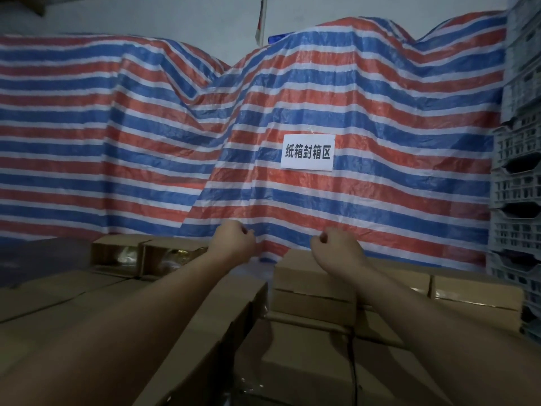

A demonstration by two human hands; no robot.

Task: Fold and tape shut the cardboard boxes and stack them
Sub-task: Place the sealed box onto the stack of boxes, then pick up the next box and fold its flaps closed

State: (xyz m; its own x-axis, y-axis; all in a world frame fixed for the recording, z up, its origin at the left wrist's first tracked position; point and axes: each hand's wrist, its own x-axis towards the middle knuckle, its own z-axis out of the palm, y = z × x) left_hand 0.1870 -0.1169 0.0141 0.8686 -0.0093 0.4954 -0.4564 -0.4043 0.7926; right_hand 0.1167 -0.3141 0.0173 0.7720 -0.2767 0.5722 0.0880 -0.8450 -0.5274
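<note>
ahead, both hands (285,244) hover curled above stacked boxes (314,288).

Stacked boxes (313,276) before a tarp (292,112); crates (518,171) at right.

Two hands (232,240), one striped tarp (351,98), one paper sign (307,152).

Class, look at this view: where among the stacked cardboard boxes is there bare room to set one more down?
Bare tops lie on the low boxes at left and the near box below the right hand. Crowded: the far stack against the tarp. The left hand holds nothing.
</note>
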